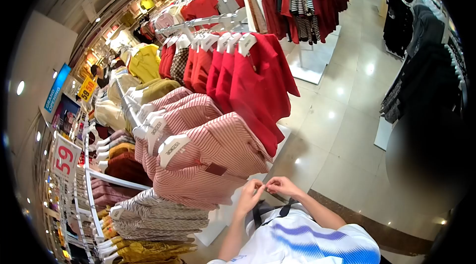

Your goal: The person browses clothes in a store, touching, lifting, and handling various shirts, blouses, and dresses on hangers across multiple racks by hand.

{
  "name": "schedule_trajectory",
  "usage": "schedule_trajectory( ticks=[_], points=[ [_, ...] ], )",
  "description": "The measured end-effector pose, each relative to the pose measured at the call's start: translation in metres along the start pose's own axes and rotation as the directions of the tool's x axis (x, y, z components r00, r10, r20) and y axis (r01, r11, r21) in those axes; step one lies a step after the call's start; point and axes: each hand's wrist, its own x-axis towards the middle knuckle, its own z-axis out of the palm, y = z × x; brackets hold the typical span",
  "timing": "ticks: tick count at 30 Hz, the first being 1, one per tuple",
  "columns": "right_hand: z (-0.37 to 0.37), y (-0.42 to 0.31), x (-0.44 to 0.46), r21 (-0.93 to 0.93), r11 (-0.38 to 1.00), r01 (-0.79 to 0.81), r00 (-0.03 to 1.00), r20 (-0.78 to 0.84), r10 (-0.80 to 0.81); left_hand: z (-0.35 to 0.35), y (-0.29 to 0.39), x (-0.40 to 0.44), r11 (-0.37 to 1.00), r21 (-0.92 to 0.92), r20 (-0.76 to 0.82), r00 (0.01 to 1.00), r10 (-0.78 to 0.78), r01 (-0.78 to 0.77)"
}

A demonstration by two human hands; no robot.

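Both hands meet in front of my waist, their fingertips close together. My left hand (252,195) has its thumb and fingers pinched. Opposite it, my right hand (281,186) is pinched in the same way, and whatever may be between the fingers is too small to make out. Just beyond my left hand hangs a red-and-white striped shirt (218,142) with a dark red tag (216,169), on a white hanger (172,149). Neither hand clearly touches it. A dark strap (284,210) lies at my waist below the hands.
Red tops (263,80) hang behind the striped shirts. Grey-patterned tops (153,217) and mustard ones (148,251) hang at lower left, near a "59" price sign (65,157). Dark clothes (421,80) line the right side. Tiled floor (332,130) runs between the racks.
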Motion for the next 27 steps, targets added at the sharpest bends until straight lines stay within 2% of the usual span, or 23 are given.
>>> schedule_trajectory(
  ticks=[2, 3, 5, 8, 15, 17, 20, 23, 25, 27],
  points=[
    [0.012, 0.005, -0.003, 0.009, 1.000, -0.011, 0.998, -0.057, 0.012, -0.005, -0.001, 0.002, 0.998, -0.050, 0.082, 0.996, 0.031, -0.027],
    [-0.039, -0.003, -0.012, -0.001, 1.000, -0.004, 0.998, -0.070, 0.004, 0.036, 0.013, 0.034, 0.997, -0.059, 0.084, 0.995, 0.048, -0.043],
    [-0.028, 0.008, -0.016, 0.137, 0.990, 0.042, 0.994, -0.107, -0.028, 0.029, 0.015, 0.037, 1.000, -0.025, 0.158, 0.987, 0.001, 0.003],
    [-0.047, 0.001, -0.024, 0.197, 0.978, 0.069, 0.977, -0.210, -0.026, 0.043, 0.012, 0.067, 0.998, -0.033, 0.215, 0.974, 0.066, -0.060],
    [-0.116, -0.025, -0.038, 0.164, 0.981, 0.101, 0.902, -0.432, -0.021, 0.096, 0.015, 0.150, 0.979, -0.128, 0.288, 0.938, 0.192, -0.161],
    [-0.129, -0.031, -0.021, 0.147, 0.984, 0.098, 0.900, -0.435, -0.025, 0.096, 0.015, 0.174, 0.974, -0.169, 0.287, 0.938, 0.194, -0.150],
    [-0.177, -0.052, -0.013, 0.034, 0.999, 0.037, 0.898, -0.439, -0.018, 0.116, 0.014, 0.213, 0.976, -0.187, 0.287, 0.944, 0.162, -0.111],
    [-0.223, -0.101, 0.005, -0.085, 0.995, -0.055, 0.884, -0.467, 0.009, 0.134, 0.001, 0.259, 0.980, -0.157, 0.200, 0.968, 0.153, -0.123],
    [-0.246, -0.119, 0.033, -0.189, 0.979, -0.073, 0.909, -0.416, -0.012, 0.129, -0.004, 0.278, 0.965, -0.262, 0.194, 0.980, 0.051, 0.002],
    [-0.275, -0.149, 0.063, -0.310, 0.947, -0.080, 0.894, -0.443, -0.070, 0.133, -0.008, 0.303, 0.951, -0.308, 0.165, 0.985, 0.053, 0.001]
  ],
)
